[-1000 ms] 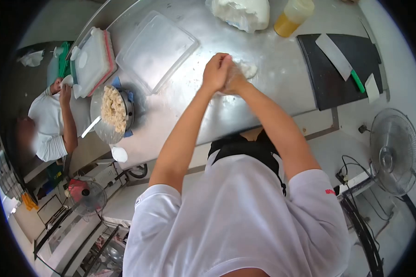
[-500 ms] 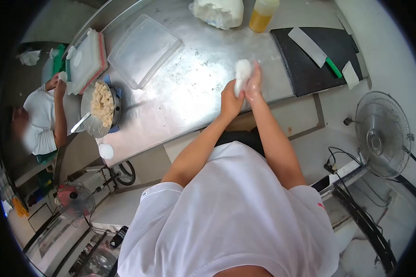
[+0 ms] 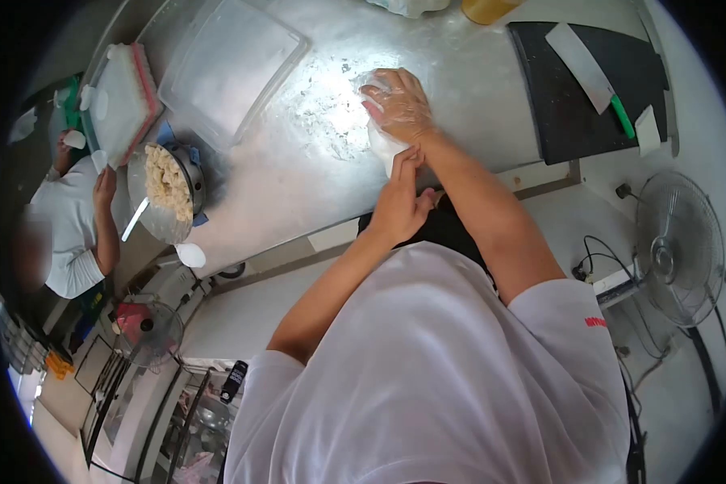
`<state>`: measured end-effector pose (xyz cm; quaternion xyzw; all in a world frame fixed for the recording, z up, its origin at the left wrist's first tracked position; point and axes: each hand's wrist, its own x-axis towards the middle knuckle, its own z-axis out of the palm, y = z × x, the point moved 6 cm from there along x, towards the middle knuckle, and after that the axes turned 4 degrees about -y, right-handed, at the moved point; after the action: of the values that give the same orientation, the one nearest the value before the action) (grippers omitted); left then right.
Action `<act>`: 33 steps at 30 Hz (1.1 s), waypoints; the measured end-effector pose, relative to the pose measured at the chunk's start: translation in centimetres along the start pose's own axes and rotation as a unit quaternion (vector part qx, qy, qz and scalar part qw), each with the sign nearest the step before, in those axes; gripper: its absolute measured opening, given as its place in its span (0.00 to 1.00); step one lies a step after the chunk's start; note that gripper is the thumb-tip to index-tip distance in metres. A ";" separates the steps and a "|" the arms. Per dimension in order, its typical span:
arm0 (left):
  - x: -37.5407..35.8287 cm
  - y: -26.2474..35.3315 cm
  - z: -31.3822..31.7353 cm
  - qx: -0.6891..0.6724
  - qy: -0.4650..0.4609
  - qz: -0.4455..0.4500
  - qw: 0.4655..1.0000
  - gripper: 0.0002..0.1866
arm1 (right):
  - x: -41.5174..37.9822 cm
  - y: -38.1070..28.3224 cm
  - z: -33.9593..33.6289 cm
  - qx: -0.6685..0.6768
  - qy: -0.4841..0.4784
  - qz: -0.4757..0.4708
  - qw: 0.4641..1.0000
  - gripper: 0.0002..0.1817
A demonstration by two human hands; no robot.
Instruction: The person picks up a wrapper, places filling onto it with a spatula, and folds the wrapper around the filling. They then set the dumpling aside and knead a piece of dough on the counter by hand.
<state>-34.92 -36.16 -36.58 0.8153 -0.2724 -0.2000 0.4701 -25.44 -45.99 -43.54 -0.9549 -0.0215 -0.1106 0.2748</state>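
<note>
A soft white lump that looks like dough (image 3: 385, 148) lies on the steel table in front of me. My right hand (image 3: 402, 106) is over its far part, fingers curved down around it. The skin of that hand looks shiny, perhaps from a thin clear film or moisture. At the near end of the dough is my left hand (image 3: 402, 198), its bent fingertips closed on the white edge, close to my right wrist. Much of the dough is hidden beneath the right hand.
On the right, a cleaver (image 3: 581, 68) with a green handle lies on a black cutting board (image 3: 552, 129). To the left are a clear plastic lid (image 3: 242, 77) and a bowl of crumbly pale filling (image 3: 168, 181). Another person (image 3: 77, 218) works at far left. A fan (image 3: 673, 238) stands at right.
The white dough went from between my two palms down onto the table. My right hand turned over on top of it; my left hand drew back toward its near end. The camera view shifted.
</note>
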 end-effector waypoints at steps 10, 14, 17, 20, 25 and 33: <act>-4.6 -4.7 16.3 -0.129 -0.617 -0.034 0.775 0.31 | 1.7 0.8 0.3 -0.039 -0.032 -0.009 0.999 0.09; -5.4 -3.3 15.7 -0.134 -0.634 -0.025 0.761 0.31 | 1.9 0.7 0.5 -0.050 -0.045 0.006 0.998 0.10; -6.0 -3.5 15.5 -0.117 -0.652 -0.058 0.747 0.33 | 1.9 0.5 0.6 -0.063 -0.051 0.011 0.997 0.11; -7.0 -4.0 15.9 -0.114 -0.635 -0.044 0.763 0.33 | 1.8 0.7 0.5 -0.061 -0.046 0.008 0.997 0.12; -8.7 -4.6 16.3 -0.082 -0.617 0.037 0.782 0.31 | 1.8 0.3 0.2 -0.064 -0.047 0.013 0.997 0.12; -7.3 -2.7 10.5 -0.184 -0.416 -0.013 0.891 0.21 | 1.5 0.3 0.7 -0.054 0.002 0.016 0.998 0.14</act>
<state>-45.97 -37.33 -43.40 0.5602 -0.3906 -0.5732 0.4527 -23.83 -45.90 -43.98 -0.9684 0.0001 -0.1096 0.2242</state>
